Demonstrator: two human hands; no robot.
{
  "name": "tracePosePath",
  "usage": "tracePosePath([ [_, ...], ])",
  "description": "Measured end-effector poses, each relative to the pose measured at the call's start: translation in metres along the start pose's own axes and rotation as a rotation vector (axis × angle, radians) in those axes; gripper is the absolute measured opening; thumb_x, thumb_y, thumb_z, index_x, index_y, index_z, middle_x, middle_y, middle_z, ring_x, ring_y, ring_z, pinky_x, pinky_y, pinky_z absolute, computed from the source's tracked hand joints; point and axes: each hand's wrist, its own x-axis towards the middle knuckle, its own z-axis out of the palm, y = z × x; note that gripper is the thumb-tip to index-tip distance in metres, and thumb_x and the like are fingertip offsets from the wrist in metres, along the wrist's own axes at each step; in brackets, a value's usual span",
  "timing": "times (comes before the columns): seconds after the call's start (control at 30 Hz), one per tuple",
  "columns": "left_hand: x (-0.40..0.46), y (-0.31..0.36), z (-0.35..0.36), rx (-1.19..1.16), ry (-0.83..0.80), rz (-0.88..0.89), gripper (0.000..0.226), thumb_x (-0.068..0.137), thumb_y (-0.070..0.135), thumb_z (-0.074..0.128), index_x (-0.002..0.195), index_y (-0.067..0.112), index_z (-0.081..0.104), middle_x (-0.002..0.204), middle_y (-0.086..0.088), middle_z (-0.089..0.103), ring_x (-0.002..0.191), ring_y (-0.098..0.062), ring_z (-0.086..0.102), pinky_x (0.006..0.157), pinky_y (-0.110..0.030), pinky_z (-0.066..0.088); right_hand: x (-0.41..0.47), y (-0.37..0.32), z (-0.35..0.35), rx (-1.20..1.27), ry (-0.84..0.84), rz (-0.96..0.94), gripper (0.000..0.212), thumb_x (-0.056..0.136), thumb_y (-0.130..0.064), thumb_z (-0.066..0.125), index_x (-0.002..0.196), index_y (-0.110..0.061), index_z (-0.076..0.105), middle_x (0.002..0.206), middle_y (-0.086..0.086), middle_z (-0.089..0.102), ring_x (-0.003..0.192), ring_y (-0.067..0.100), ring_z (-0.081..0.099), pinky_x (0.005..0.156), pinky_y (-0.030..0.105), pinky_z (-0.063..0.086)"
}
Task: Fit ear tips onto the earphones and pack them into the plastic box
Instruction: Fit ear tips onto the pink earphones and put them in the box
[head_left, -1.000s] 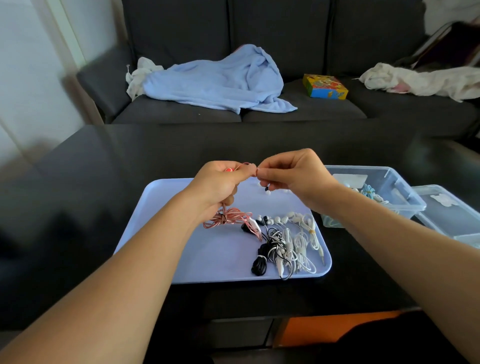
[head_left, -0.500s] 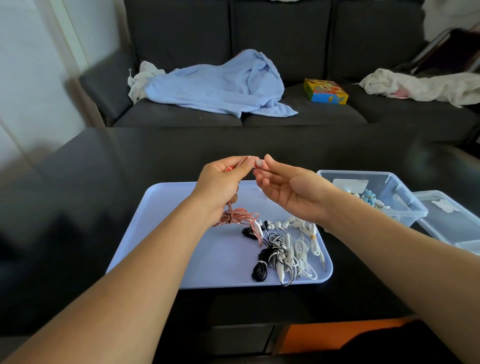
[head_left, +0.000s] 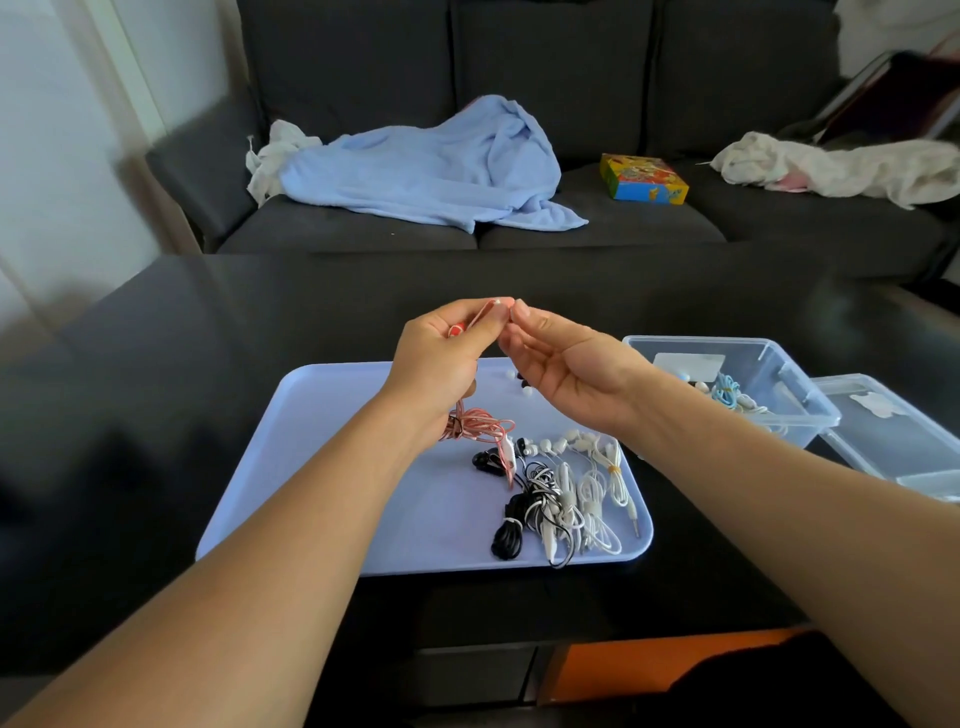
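Fingers of the left hand (head_left: 441, 358) pinch the pink earphones (head_left: 478, 427); right hand (head_left: 563, 366) palm-up, fingers loosely curled.

Left hand (head_left: 441, 358) raised above the tray (head_left: 332, 467), pinching pink earphones (head_left: 475, 426), cable dangling onto the tray. Right hand (head_left: 566, 374) palm up, fingers (head_left: 519, 312) meeting the left's at the earbud. Black and white earphones (head_left: 561, 493) heaped on the tray. Plastic box (head_left: 779, 395) just right, on the worktop (head_left: 208, 322).

Pink earphones (head_left: 480, 423), lilac tray (head_left: 332, 467)
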Motion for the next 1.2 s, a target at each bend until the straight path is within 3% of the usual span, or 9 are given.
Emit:
tracePosePath([
  [0.2, 0.001, 0.002, 0.004, -0.024, 0.01, 0.0, 0.011, 0.093, 0.029, 0.069, 0.099, 0.029, 0.078, 0.046, 0.015, 0.036, 0.051, -0.012, 0.02, 0.046, -0.026, 0.022, 0.0, -0.001, -0.001, 0.001, 0.042, -0.027, 0.013, 0.08, -0.005, 0.068, 0.091, -0.002, 0.074, 0.088, 0.008, 0.074, 0.079, 0.011, 0.073, 0.07, 0.015, 0.059],
  [0.37, 0.002, 0.004, 0.004, -0.03, 0.006, -0.007, 0.013, 0.092, 0.03, 0.07, 0.1, 0.026, 0.078, 0.047, 0.014, 0.036, 0.052, -0.012, 0.021, 0.046, -0.026, 0.022, -0.001, -0.003, -0.002, 0.025, 0.024, -0.023, 0.011, 0.09, -0.009, 0.065, 0.093, -0.003, 0.073, 0.085, 0.008, 0.074, 0.077, 0.011, 0.073, 0.074, 0.016, 0.059],
  [0.6, -0.001, 0.006, 0.007, 0.01, 0.023, 0.019, 0.01, 0.093, 0.028, 0.069, 0.099, 0.026, 0.076, 0.042, 0.016, 0.04, 0.048, -0.01, 0.021, 0.044, -0.023, 0.024, 0.002, -0.006, -0.006, -0.032, 0.042, -0.04, 0.025, 0.071, -0.005, 0.07, 0.095, 0.0, 0.072, 0.087, 0.01, 0.075, 0.077, 0.012, 0.074, 0.069, 0.016, 0.059],
  [0.9, 0.0, 0.008, 0.007, 0.055, 0.014, 0.032, 0.018, 0.093, 0.029, 0.068, 0.107, 0.021, 0.076, 0.042, 0.012, 0.044, 0.042, -0.006, 0.034, 0.045, -0.017, 0.03, -0.002, -0.01, -0.009, -0.055, 0.029, -0.045, 0.02, 0.079, -0.008, 0.069, 0.097, 0.001, 0.072, 0.089, 0.011, 0.075, 0.08, 0.014, 0.074, 0.075, 0.018, 0.06],
  [0.97, -0.002, 0.008, 0.008, 0.074, 0.012, 0.06, 0.021, 0.094, 0.025, 0.067, 0.112, 0.015, 0.075, 0.058, -0.005, 0.052, 0.04, 0.001, 0.046, 0.046, -0.007, 0.033, 0.0, -0.01, -0.009, -0.041, 0.035, -0.035, 0.024, 0.076, -0.006, 0.069, 0.099, 0.001, 0.071, 0.089, 0.011, 0.075, 0.079, 0.014, 0.074, 0.072, 0.017, 0.059],
  [1.03, -0.003, 0.008, 0.009, 0.082, 0.019, 0.075, 0.022, 0.095, 0.022, 0.066, 0.113, 0.012, 0.074, 0.082, 0.009, 0.059, 0.041, 0.005, 0.049, 0.047, -0.003, 0.034, 0.002, -0.009, -0.009, -0.041, 0.048, -0.041, 0.024, 0.075, -0.005, 0.069, 0.098, 0.002, 0.071, 0.088, 0.011, 0.075, 0.077, 0.014, 0.074, 0.069, 0.016, 0.059],
  [1.07, -0.003, 0.007, 0.009, 0.083, 0.023, 0.075, 0.023, 0.095, 0.022, 0.066, 0.114, 0.011, 0.073, 0.083, 0.012, 0.06, 0.041, 0.006, 0.05, 0.048, -0.002, 0.034, 0.003, -0.008, -0.009, -0.047, 0.054, -0.046, 0.025, 0.074, -0.004, 0.07, 0.098, 0.002, 0.071, 0.088, 0.011, 0.075, 0.077, 0.014, 0.074, 0.069, 0.016, 0.059],
  [1.13, -0.003, 0.006, 0.006, 0.104, 0.021, 0.064, 0.023, 0.095, 0.02, 0.066, 0.114, 0.009, 0.073, 0.053, 0.008, 0.064, 0.041, 0.006, 0.049, 0.048, -0.003, 0.033, 0.003, -0.006, -0.01, -0.073, 0.063, -0.045, 0.022, 0.074, -0.002, 0.069, 0.096, 0.003, 0.071, 0.088, 0.012, 0.076, 0.078, 0.015, 0.075, 0.069, 0.017, 0.059],
  [1.2, -0.003, 0.005, 0.002, 0.153, 0.009, 0.056, 0.022, 0.096, 0.019, 0.065, 0.113, 0.009, 0.073, 0.041, 0.005, 0.044, 0.039, 0.007, 0.048, 0.046, -0.002, 0.032, 0.004, -0.003, -0.011, -0.112, 0.069, -0.038, 0.015, 0.082, 0.001, 0.066, 0.096, 0.004, 0.071, 0.088, 0.013, 0.076, 0.079, 0.016, 0.075, 0.072, 0.019, 0.06],
])
